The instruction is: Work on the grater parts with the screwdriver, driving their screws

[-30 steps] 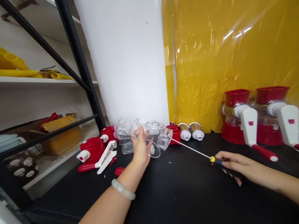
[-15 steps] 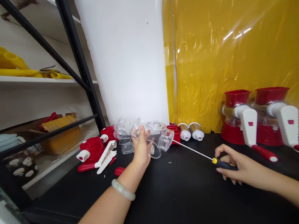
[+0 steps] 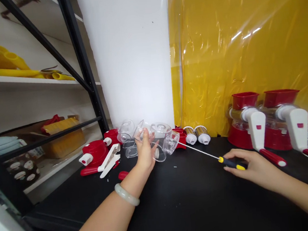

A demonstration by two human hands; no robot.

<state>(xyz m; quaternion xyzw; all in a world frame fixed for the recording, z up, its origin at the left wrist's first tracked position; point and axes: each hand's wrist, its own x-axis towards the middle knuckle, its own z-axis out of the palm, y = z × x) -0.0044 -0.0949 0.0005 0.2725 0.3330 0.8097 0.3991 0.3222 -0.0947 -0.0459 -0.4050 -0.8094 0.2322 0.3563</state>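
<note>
Right hand (image 3: 254, 165) has shifted on the screwdriver (image 3: 228, 162). Left of the housing (image 3: 157, 134), base (image 3: 95, 153) and crank (image 3: 111, 162) lie unattached. Left hand (image 3: 145, 153) grips the housing; right hand pinches the screwdriver, which reaches the housing's right end. Rightward, drums (image 3: 191, 137) lie loose; grinders (image 3: 256, 125) stand assembled.

The screwdriver (image 3: 232, 163) is dark blue and yellow, its shaft (image 3: 198, 150) silvery; the housing (image 3: 170, 144) clear; the worktop (image 3: 196, 206) black; the graters (image 3: 246, 119) red and white; the sheeting (image 3: 247, 58) yellow; the bangle (image 3: 126, 196) pale green.
</note>
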